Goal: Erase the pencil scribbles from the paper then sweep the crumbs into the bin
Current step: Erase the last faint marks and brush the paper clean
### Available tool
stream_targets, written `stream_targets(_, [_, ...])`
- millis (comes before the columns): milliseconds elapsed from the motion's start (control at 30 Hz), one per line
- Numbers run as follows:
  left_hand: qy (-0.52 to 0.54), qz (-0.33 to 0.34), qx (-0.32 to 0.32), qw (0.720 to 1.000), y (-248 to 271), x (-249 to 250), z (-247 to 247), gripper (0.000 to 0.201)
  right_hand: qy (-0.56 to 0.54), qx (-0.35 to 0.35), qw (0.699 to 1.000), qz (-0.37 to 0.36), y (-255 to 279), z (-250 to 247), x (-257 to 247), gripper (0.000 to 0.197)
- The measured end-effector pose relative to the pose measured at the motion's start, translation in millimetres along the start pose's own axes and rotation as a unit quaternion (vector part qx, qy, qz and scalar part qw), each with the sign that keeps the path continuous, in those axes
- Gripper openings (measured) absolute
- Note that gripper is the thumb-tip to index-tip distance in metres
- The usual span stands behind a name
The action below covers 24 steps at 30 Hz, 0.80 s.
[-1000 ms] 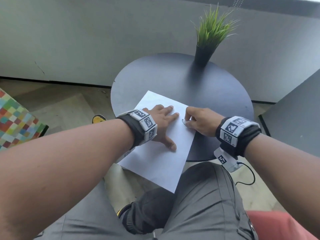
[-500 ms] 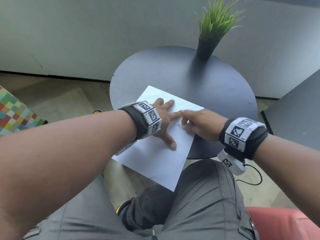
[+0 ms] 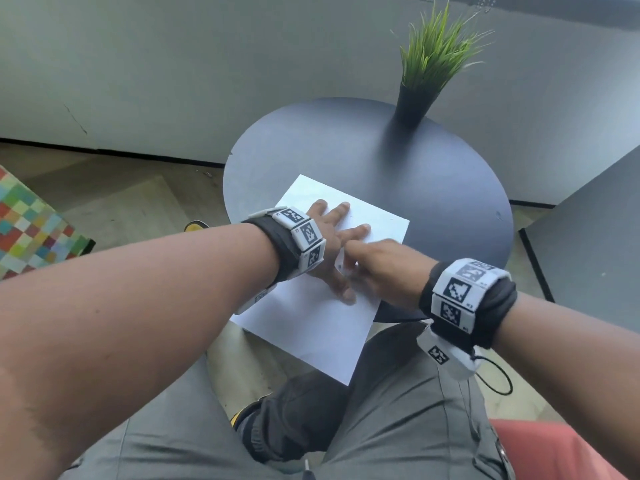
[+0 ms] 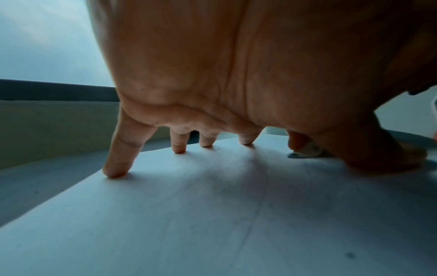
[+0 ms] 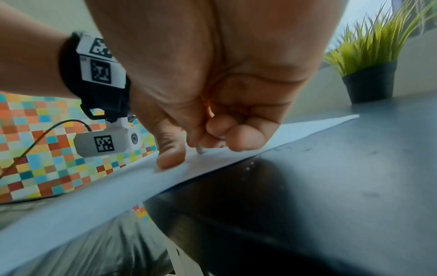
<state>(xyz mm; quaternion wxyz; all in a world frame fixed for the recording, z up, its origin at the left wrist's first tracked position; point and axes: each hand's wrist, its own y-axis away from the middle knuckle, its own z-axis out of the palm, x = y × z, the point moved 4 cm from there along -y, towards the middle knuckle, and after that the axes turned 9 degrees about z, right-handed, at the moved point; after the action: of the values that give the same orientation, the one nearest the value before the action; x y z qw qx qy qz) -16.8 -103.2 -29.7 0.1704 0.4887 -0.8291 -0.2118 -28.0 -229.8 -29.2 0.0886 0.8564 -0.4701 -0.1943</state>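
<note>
A white sheet of paper (image 3: pixel 311 317) lies on the round dark table (image 3: pixel 433 174), with its near end hanging over the table's edge. My left hand (image 3: pixel 337 233) presses flat on the paper with fingers spread (image 4: pixel 118 168). Faint pencil lines (image 4: pixel 262 186) cross the sheet under the palm. My right hand (image 3: pixel 349 261) pinches a small white eraser (image 3: pixel 341 263) against the paper, between my left thumb and index finger. The eraser tip (image 5: pixel 200 149) touches the sheet below my curled right fingers (image 5: pixel 246 138). It also shows in the left wrist view as eraser (image 4: pixel 307 151). No bin is in view.
A potted grass plant (image 3: pixel 426 74) stands at the table's far edge. A few pale specks (image 5: pixel 248 166) lie on the table beside the paper's edge. A dark cabinet (image 3: pixel 588 244) stands to the right and a colourful checkered seat (image 3: pixel 31 230) to the left. My knees are under the table's near edge.
My right hand slid left from the paper's right edge onto the sheet, ending between my left thumb and index finger. My left hand stayed flat on the paper.
</note>
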Motion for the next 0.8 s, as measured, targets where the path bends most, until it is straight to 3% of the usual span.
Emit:
stream_targets(133, [-0.008, -0.007, 0.003, 1.000, -1.7, 0.1, 1.4, 0.127, 0.007, 0.066, 0.991, 0.119, -7.8, -22.9, 35.4, 0.019])
stream_targets(300, [0.008, -0.011, 0.013, 1.000, 1.5, 0.8, 3.3, 0.126, 0.016, 0.018, 1.000, -0.008, 14.4, 7.8, -4.4, 0.015])
stream_targets(333, [0.009, -0.013, 0.013, 1.000, 2.2, 1.5, 3.6, 0.126, 0.011, 0.030, 0.999, 0.010, 11.5, 4.0, 4.1, 0.015])
stream_targets(433, [0.007, -0.023, 0.009, 1.000, 3.5, 1.3, 3.9, 0.127, -0.012, 0.085, 0.984, 0.155, -1.2, -20.5, 51.9, 0.025])
stream_targets(500, [0.014, -0.026, 0.015, 0.999, 4.3, 0.5, 3.2, 0.126, -0.041, 0.105, 0.973, 0.202, -1.6, -33.3, 76.4, 0.024])
stream_targets(633, [0.015, -0.026, 0.036, 0.999, 4.2, 0.6, 3.0, 0.119, -0.101, 0.115, 0.965, 0.211, 1.5, -40.6, 84.6, 0.015])
stream_targets(733, [0.008, -0.025, 0.076, 0.997, 1.9, 2.6, -3.6, 0.101, -0.110, 0.112, 0.966, 0.204, 2.4, -40.6, 71.4, 0.017])
stream_targets(800, [0.003, -0.018, 0.088, 0.996, -0.2, 5.1, -3.8, 0.099, -0.100, 0.103, 0.971, 0.191, 1.5, -35.1, 59.4, 0.020])
